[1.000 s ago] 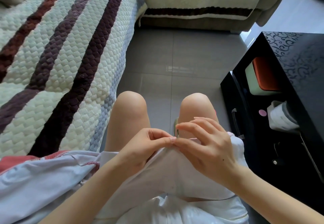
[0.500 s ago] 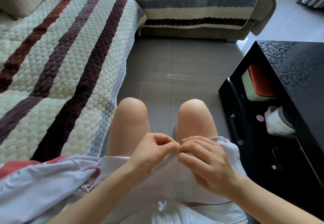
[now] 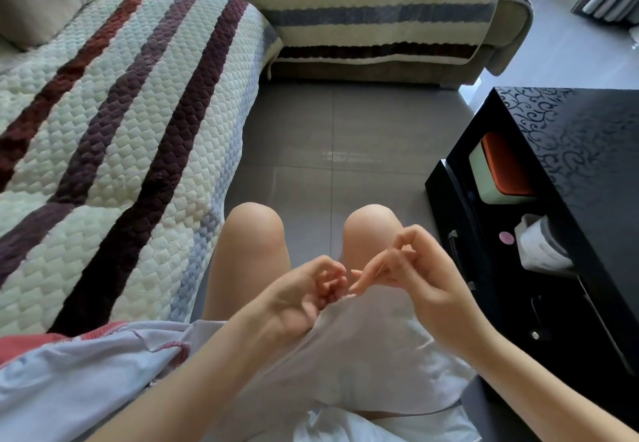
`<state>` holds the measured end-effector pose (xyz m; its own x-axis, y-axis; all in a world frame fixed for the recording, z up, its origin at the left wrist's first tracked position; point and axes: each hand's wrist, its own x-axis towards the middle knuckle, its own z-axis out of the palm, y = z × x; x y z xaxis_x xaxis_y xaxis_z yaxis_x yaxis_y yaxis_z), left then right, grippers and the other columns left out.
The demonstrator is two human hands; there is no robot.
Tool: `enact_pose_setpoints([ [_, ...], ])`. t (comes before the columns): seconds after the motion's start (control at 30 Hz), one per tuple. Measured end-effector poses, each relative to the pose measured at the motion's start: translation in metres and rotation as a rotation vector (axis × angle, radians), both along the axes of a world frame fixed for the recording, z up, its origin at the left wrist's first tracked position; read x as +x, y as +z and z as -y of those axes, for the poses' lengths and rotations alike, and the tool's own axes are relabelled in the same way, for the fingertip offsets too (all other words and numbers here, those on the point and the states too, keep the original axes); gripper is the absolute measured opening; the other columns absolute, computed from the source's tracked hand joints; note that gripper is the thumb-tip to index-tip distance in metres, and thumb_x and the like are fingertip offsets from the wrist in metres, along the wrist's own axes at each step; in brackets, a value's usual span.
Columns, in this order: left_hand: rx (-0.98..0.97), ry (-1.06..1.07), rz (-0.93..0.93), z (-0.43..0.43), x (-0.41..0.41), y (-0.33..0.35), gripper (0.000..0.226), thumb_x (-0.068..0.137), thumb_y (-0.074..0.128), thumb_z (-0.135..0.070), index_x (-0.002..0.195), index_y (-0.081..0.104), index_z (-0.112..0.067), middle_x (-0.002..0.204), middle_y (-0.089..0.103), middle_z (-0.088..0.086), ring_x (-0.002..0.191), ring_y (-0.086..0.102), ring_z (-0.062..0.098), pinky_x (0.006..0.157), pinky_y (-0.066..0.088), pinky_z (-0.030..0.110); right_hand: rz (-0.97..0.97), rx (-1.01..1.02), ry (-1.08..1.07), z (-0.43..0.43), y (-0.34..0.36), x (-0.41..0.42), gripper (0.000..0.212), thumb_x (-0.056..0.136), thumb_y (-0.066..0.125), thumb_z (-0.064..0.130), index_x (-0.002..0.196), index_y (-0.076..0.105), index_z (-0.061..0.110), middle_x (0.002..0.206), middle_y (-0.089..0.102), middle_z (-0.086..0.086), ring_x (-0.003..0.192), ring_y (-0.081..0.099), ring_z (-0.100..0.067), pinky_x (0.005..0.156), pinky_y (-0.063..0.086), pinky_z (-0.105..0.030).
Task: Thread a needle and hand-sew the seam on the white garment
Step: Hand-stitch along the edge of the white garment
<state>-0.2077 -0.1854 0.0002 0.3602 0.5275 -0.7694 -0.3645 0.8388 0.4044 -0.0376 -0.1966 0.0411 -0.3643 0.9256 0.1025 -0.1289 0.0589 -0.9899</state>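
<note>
While left hand [image 3: 304, 298] pinches white garment [image 3: 363, 348], right hand [image 3: 422, 279] hovers, curled.

One left hand [image 3: 297, 298], one right hand [image 3: 420, 279], two knees [image 3: 254, 230] [image 3: 371, 229], one white garment [image 3: 363, 348], one black table [image 3: 570, 137].

We see thin, smooth, matt cloth on the white garment [image 3: 363, 355]. Sofa cover [image 3: 138, 130]: thick quilted cloth, bumpy. Floor tiles [image 3: 345, 137]: smooth, semi-gloss, reflective. Black table [image 3: 570, 137]: glossy top, swirl-patterned.

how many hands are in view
2: the left hand grips the white garment on the lap; the right hand is just to its right, near the knee. No others visible.
</note>
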Motion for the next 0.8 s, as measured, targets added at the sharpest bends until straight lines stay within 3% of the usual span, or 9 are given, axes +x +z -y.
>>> enact_pose_setpoints([
  [0.1,0.032,0.102,-0.023,-0.025,-0.012,0.008,0.021,0.076,0.058,-0.017,0.055,0.06,-0.016,0.073,0.056,0.0,0.067,0.049,0.012,0.065,0.035,0.024,-0.074,-0.22,-0.098,-0.021,0.007,0.006,0.028,0.087,0.056,0.031,0.086,0.04,0.007,0.054,0.05,-0.005,0.048,0.054,-0.023,0.058,0.055,-0.035],
  [0.2,0.138,0.188,0.011,-0.05,-0.025,0.028,0.017,0.072,0.058,-0.017,0.056,0.055,-0.013,0.067,0.054,0.002,0.063,0.05,0.015,0.071,0.041,0.028,-0.057,-0.197,-0.199,-0.051,0.011,0.014,0.021,0.084,0.056,0.031,0.085,0.049,0.011,0.052,0.029,0.002,0.045,0.028,-0.011,0.043,0.032,-0.02],
  [0.27,0.249,0.228,0.022,-0.065,-0.03,0.047,0.025,0.082,0.053,-0.015,0.057,0.049,-0.013,0.059,0.047,0.001,0.056,0.044,0.014,0.069,0.044,0.028,0.002,-0.158,-0.244,-0.072,0.013,0.02,0.013,0.092,0.053,0.024,0.083,0.053,0.014,0.052,0.027,0.006,0.046,0.022,-0.009,0.042,0.026,-0.017],
  [0.33,0.412,0.171,-0.053,-0.078,-0.031,0.073,0.031,0.091,0.047,-0.015,0.06,0.046,-0.014,0.055,0.036,-0.002,0.052,0.032,0.012,0.057,0.042,0.023,0.097,-0.127,-0.294,-0.093,0.019,0.024,0.019,0.099,0.047,0.014,0.082,0.055,0.015,0.051,0.029,0.009,0.045,0.024,-0.007,0.043,0.025,-0.017],
  [0.47,0.837,-0.141,-0.497,-0.092,-0.03,0.127,0.031,0.095,0.054,-0.016,0.066,0.061,-0.011,0.05,0.03,-0.007,0.05,0.026,0.01,0.047,0.036,0.017,0.223,-0.102,-0.349,-0.122,0.033,0.02,0.025,0.097,0.039,0.0,0.081,0.051,0.015,0.057,0.037,0.009,0.045,0.031,-0.004,0.045,0.027,-0.016],
  [0.53,0.975,-0.304,-0.592,-0.091,-0.028,0.149,0.023,0.094,0.057,-0.018,0.075,0.066,-0.009,0.049,0.03,-0.009,0.048,0.028,0.009,0.048,0.034,0.018,0.266,-0.064,-0.313,-0.126,0.039,0.011,0.025,0.096,0.04,-0.002,0.081,0.052,0.015,0.06,0.04,0.006,0.05,0.033,-0.006,0.048,0.029,-0.017],
  [0.67,1.076,-0.507,-0.682,-0.086,-0.024,0.175,0.016,0.093,0.059,-0.02,0.084,0.07,-0.011,0.045,0.038,-0.014,0.045,0.034,0.004,0.047,0.034,0.017,0.293,0.083,-0.136,-0.112,0.047,-0.011,0.025,0.095,0.05,-0.002,0.08,0.059,0.015,0.059,0.048,0.012,0.053,0.036,-0.006,0.052,0.029,-0.017],
  [0.8,1.081,-0.535,-0.637,-0.082,-0.025,0.175,0.019,0.095,0.057,-0.019,0.084,0.07,-0.01,0.047,0.037,-0.012,0.046,0.032,0.006,0.048,0.033,0.018,0.26,0.096,-0.005,-0.094,0.038,-0.025,0.011,0.085,0.053,0.014,0.079,0.06,0.02,0.068,0.045,0.004,0.057,0.033,-0.008,0.054,0.027,-0.019],
])
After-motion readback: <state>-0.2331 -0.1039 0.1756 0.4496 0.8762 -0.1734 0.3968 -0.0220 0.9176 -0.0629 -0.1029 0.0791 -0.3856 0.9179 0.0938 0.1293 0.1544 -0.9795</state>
